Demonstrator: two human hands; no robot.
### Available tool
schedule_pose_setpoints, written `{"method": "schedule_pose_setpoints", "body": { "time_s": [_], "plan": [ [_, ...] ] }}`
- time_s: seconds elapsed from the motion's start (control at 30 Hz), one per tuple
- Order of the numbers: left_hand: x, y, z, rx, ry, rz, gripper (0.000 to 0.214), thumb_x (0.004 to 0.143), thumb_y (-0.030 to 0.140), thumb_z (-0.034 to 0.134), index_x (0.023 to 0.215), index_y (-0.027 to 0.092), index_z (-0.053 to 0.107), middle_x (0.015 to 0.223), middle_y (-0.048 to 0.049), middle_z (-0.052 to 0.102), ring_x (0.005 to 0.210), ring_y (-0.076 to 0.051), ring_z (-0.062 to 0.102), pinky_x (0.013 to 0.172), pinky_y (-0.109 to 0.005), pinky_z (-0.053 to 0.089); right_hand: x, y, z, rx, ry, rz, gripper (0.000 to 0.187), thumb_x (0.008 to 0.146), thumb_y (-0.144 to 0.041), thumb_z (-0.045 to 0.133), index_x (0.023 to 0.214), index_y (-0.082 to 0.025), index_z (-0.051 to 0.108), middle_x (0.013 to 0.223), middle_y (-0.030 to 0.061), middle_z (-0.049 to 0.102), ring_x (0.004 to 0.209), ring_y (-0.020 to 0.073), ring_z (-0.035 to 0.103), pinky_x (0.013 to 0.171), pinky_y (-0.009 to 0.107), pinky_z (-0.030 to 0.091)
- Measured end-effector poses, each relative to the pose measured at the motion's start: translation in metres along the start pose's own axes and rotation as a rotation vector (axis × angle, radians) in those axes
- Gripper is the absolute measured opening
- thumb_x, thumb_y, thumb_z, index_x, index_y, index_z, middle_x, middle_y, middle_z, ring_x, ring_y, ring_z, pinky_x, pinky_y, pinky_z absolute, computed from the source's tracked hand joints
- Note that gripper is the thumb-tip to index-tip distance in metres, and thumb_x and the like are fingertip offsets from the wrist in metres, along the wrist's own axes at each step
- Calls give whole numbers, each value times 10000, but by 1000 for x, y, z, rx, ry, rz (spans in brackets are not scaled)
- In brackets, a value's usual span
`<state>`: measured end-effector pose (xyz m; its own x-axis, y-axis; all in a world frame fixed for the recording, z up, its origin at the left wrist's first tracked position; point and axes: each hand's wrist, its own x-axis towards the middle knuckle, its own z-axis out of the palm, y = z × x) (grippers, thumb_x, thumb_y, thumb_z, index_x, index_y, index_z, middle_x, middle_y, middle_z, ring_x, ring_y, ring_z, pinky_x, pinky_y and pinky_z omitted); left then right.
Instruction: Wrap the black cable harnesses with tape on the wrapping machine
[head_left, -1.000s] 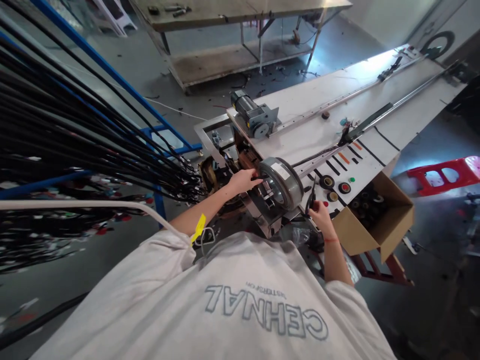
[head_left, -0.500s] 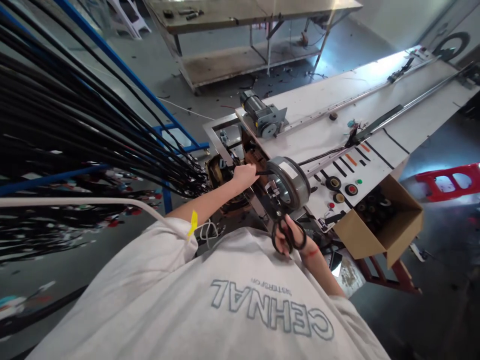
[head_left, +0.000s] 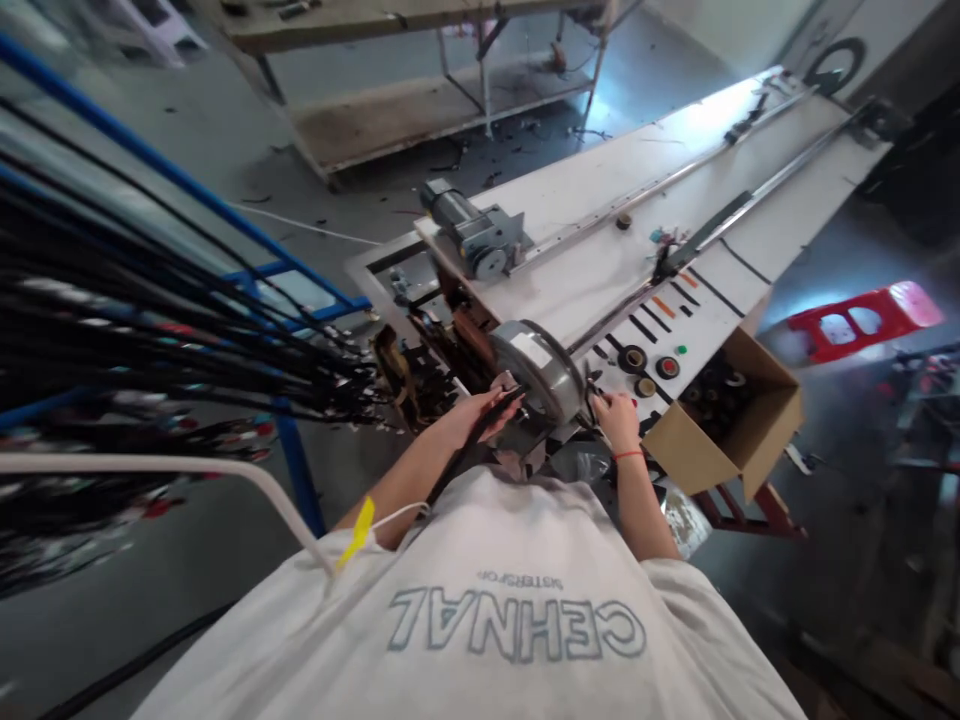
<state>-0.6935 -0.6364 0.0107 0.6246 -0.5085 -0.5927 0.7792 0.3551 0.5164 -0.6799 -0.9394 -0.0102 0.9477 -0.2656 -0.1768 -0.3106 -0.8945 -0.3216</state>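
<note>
Your left hand (head_left: 480, 415) is up at the near end of the machine, fingers (head_left: 501, 398) curled around a thick black cable (head_left: 469, 452) that runs from your grip down toward your chest. That hand sits just beside the round grey metal drum (head_left: 538, 368), on its left side, close enough to touch its rim.

Your right hand (head_left: 616, 418) is on the other side of that drum, knuckles up, a red band at the wrist. Its fingers are bent over something small and dark at the edge of the long white bench (head_left: 600, 250); whether they are clamped on it or only resting there, the blur will not let me tell.

Just past your right hand, on the bench's slanted front panel, there are two black rolls of tape (head_left: 632, 358), a red round button (head_left: 667, 367) and a small green round button (head_left: 681, 350). Below them hangs an open brown cardboard box (head_left: 739, 445) with dark rolls inside.

Farther up the bench stands a grey electric motor on a bracket (head_left: 472, 232), well apart from both hands. A thin black wire lies along the bench top from the drum toward the far end.

On your left, a dense bundle of black cables (head_left: 150, 340) reaches in over a blue metal frame (head_left: 289, 450), their ends near the machine's open side. A red plastic stool (head_left: 855, 320) sits on the floor to your right.
</note>
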Motion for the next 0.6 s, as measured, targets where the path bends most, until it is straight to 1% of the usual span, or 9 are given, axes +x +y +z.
{"method": "schedule_pose_setpoints", "body": {
  "time_s": [0.07, 0.13, 0.23, 0.3, 0.33, 0.4, 0.47, 0.53, 0.6],
  "plan": [
    [7, 8, 3, 114, -64, -142, 316, 978, 331, 398, 961, 100, 613, 480, 60, 420, 356, -45, 317, 377, -152, 256, 32, 14, -15, 15, 142, -1, 377, 892, -343, 440, 1079, -108, 667, 1237, 181, 562, 1138, 252, 526, 976, 326, 401],
    [12, 12, 8, 384, -99, -101, 321, 945, 394, 436, 847, 128, 587, 424, 93, 309, 317, -53, 226, 355, -175, 199, 67, 36, -38, -2, 232, 110, 400, 890, -272, 402, 1170, -84, 616, 1355, 195, 488, 1219, 260, 468, 1024, 344, 367],
    [13, 11, 17, 965, -8, 96, 364, 878, 490, 481, 733, 169, 573, 390, 51, 406, 352, -119, 410, 417, -221, 315, 110, 71, -64, -46, 211, 294, 466, 905, -288, 400, 1319, -103, 506, 1389, 187, 476, 1282, 291, 423, 1065, 427, 318],
    [9, 9, 20, 1294, 126, 198, 361, 857, 494, 469, 714, 187, 595, 418, 3, 512, 466, -187, 556, 521, -262, 410, 125, 85, -68, -70, 134, 347, 498, 924, -341, 394, 1368, -125, 463, 1330, 177, 536, 1291, 301, 427, 1078, 473, 286],
    [7, 7, 21, 1393, 209, 250, 342, 848, 481, 466, 747, 191, 617, 487, -24, 588, 563, -218, 619, 592, -279, 447, 128, 88, -66, -82, 102, 354, 519, 928, -359, 389, 1390, -128, 441, 1310, 176, 552, 1284, 301, 441, 1077, 481, 281],
    [3, 5, 19, 1463, 359, 342, 333, 826, 463, 470, 905, 193, 647, 760, -74, 722, 808, -258, 681, 738, -305, 485, 130, 90, -58, -101, 77, 349, 587, 924, -377, 392, 1450, -119, 362, 1310, 180, 556, 1261, 297, 470, 1061, 470, 299],
    [-1, 3, 16, 1447, 453, 390, 413, 806, 468, 478, 1083, 195, 616, 1046, -91, 724, 986, -262, 664, 839, -314, 485, 128, 90, -49, -107, 77, 345, 648, 916, -389, 395, 1489, -106, 287, 1340, 186, 535, 1258, 301, 474, 1043, 461, 322],
    [-6, 2, 12, 1430, 508, 352, 458, 784, 490, 490, 1122, 198, 591, 1117, -89, 704, 1007, -258, 656, 855, -316, 485, 126, 89, -45, -98, 71, 346, 657, 916, -393, 378, 1499, -112, 266, 1368, 182, 515, 1268, 307, 461, 1038, 469, 329],
    [-14, 1, 4, 1434, 536, 253, 410, 739, 515, 515, 981, 200, 616, 1000, -79, 724, 935, -261, 664, 801, -308, 491, 127, 91, -46, -83, 59, 350, 649, 919, -391, 365, 1502, -126, 262, 1379, 176, 507, 1268, 309, 460, 1037, 484, 331]
  ]
}}
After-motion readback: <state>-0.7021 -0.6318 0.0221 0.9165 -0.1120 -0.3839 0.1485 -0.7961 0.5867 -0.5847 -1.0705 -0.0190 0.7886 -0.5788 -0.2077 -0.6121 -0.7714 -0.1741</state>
